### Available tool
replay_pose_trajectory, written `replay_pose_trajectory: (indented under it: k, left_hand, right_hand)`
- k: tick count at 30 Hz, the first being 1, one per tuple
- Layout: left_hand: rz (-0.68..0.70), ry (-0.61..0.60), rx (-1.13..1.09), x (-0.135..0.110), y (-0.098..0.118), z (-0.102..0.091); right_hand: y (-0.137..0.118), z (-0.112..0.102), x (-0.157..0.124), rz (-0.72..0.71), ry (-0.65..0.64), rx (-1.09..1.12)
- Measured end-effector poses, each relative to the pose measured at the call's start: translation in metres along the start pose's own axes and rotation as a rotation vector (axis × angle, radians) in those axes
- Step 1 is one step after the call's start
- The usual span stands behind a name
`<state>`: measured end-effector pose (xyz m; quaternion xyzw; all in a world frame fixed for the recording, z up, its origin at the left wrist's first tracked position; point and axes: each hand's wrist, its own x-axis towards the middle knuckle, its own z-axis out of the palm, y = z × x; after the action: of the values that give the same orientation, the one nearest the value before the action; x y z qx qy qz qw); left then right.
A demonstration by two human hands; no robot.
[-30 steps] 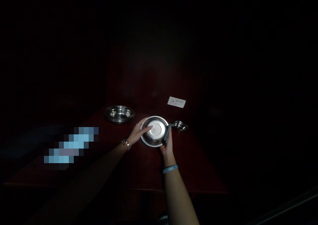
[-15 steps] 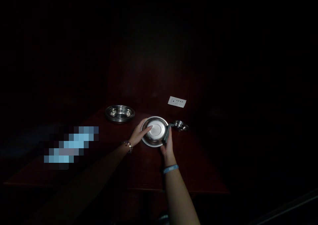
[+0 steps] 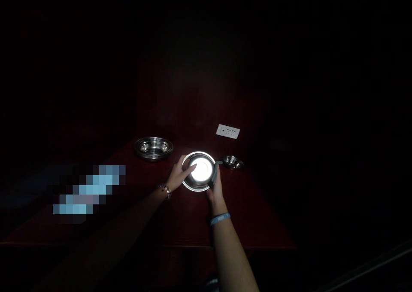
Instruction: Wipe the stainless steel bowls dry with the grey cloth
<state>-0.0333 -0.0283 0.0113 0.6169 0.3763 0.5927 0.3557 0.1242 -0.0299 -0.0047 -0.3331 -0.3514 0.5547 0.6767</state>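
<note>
A round steel plate (image 3: 200,180) is held tilted over a dark red table (image 3: 180,214), its centre glaring under the light. My left hand (image 3: 179,174) grips the plate's left rim, thumb lying on its face. My right hand (image 3: 215,184) is closed on a dark grey cloth (image 3: 215,173) pressed against the plate's right rim. A bracelet shows on my left wrist and a blue band on my right wrist.
A stack of steel plates (image 3: 153,147) sits at the back left of the table. A small steel bowl (image 3: 233,162) lies just right of the held plate. A white socket panel (image 3: 228,131) is set in the tabletop behind. The surroundings are dark; a blurred patch lies far left.
The plate has tipped a little, so its centre now glares brightly. Both hands shifted slightly left and up with it.
</note>
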Motion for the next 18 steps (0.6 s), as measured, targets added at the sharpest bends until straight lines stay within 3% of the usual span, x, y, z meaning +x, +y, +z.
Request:
replay_pose_trajectory:
  k: [10, 18]
  left_hand:
    - [0.008, 0.002, 0.022, 0.0022, -0.0100, 0.0006]
    - [0.007, -0.006, 0.011, 0.0006, -0.0061, 0.0007]
  right_hand:
    - [0.0000, -0.0011, 0.0015, 0.005, -0.006, 0.013]
    - [-0.0016, -0.0060, 0.0027, 0.048, -0.025, -0.019]
